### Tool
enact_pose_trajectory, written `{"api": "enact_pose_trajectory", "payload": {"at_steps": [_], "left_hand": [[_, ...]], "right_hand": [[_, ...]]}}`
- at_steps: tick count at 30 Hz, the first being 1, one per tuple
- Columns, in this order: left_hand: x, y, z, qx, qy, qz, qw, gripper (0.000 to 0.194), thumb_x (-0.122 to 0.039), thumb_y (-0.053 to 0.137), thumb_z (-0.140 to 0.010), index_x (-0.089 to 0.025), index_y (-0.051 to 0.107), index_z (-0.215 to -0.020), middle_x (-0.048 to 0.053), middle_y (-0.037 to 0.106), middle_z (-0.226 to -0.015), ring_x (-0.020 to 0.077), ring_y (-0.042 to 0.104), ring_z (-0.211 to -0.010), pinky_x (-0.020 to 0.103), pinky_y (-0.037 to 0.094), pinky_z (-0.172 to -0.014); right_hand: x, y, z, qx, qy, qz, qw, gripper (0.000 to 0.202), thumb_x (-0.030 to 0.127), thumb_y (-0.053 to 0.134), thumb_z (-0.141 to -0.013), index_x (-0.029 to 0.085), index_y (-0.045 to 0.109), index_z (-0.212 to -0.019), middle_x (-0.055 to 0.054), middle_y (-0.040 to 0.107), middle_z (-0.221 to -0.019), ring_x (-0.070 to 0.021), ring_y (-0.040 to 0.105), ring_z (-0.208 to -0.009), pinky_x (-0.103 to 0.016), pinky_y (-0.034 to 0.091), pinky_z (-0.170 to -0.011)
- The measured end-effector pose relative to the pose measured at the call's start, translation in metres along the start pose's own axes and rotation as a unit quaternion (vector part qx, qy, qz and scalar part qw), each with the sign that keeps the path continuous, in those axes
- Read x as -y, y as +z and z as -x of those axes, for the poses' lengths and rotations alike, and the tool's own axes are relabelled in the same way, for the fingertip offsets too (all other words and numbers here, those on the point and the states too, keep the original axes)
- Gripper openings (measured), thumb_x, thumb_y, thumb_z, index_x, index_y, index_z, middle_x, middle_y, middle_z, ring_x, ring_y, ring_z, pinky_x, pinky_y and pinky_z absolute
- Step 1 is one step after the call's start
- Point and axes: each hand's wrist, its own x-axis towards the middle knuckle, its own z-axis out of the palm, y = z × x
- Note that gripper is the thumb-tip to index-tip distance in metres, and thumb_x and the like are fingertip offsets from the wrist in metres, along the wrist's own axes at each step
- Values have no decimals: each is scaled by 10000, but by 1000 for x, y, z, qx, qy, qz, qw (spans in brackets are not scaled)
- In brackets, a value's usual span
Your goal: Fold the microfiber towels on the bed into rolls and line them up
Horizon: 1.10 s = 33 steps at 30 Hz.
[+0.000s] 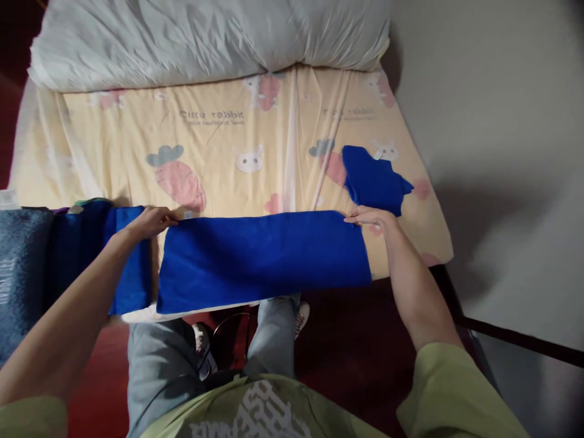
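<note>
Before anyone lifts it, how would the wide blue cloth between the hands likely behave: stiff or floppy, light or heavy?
The wide blue cloth is probably floppy: its far edge bends softly between the left hand and the right hand. It looks thin, so likely light for its spread. Lying flat on the patterned sheet, it seems unlikely to roll.

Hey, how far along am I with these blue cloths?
Looks done: the stacked blue cloths to your left, lying flat and apparently folded. In hand: the long blue cloth, laid out smooth, your left hand and right hand at its far corners. Probably left: the crumpled blue cloth on the patterned sheet.
</note>
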Motion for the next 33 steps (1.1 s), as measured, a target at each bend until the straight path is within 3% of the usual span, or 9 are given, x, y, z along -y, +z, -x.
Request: {"api": "enact_pose_trajectory", "payload": {"at_steps": [3,8,13,16,18,21,24,28,33], "left_hand": [[-3,-6,1,7,-18,-12,1000,225,-316,664,-738,-173,743,-893,22,738,-830,153,617,-751,258,464,-816],[-10,-20,-1,-75,-65,-53,994,250,-276,619,-789,-120,733,-948,20,708,-859,140,587,-763,251,455,-838],[-17,-25,-14,-91,-114,-24,989,232,-252,615,-811,-94,718,-947,-32,603,-642,140,567,-760,286,466,-906],[-29,-15,-16,-145,-143,-15,979,234,-219,571,-850,-76,712,-968,18,652,-818,153,575,-824,350,464,-960],[-45,-1,-7,-224,-160,5,961,299,-190,508,-889,-67,677,-1103,85,648,-1087,170,593,-917,380,463,-980],[-82,33,29,-320,-140,37,936,492,-234,499,-919,-85,491,-1388,173,468,-1417,241,555,-1175,399,440,-1039],[-116,82,85,-299,-46,37,953,534,-332,427,-977,-154,390,-1479,131,287,-1585,290,274,-1457,459,258,-1191],[-132,140,152,-255,-49,20,965,583,-370,343,-997,-171,289,-1542,94,159,-1641,301,102,-1514,533,126,-1220],[-126,168,191,-294,-95,8,951,619,-385,316,-999,-130,242,-1558,117,76,-1650,311,55,-1518,540,135,-1216]], "right_hand": [[-4,3,-5,-76,17,21,997,219,404,782,-710,192,730,-731,-28,711,-694,-189,664,-725,-287,535,-751],[-12,8,-24,-251,33,60,966,72,203,680,-764,139,713,-773,-80,736,-757,-202,669,-771,-290,496,-778],[-14,18,-40,-317,28,65,946,144,133,585,-816,113,709,-887,-126,737,-887,-223,660,-866,-332,488,-855],[-9,28,-38,-343,16,81,936,221,103,512,-863,111,695,-987,-160,708,-1020,-242,632,-991,-382,470,-945],[0,41,-28,-386,2,93,918,282,125,466,-908,99,662,-1109,-194,664,-1140,-269,582,-1117,-427,431,-1015],[13,75,-2,-439,-54,112,890,419,237,379,-986,93,530,-1349,-210,547,-1364,-287,464,-1301,-466,358,-1103],[12,119,32,-393,-130,141,900,517,331,301,-1022,130,383,-1490,-153,420,-1518,-250,344,-1424,-463,287,-1169],[-14,156,64,-352,-136,146,914,549,371,258,-1026,151,350,-1521,-116,374,-1560,-221,277,-1472,-475,223,-1203],[-38,165,81,-404,-72,97,907,583,366,187,-1020,106,371,-1508,-133,382,-1551,-202,262,-1479,-452,210,-1211]]}}
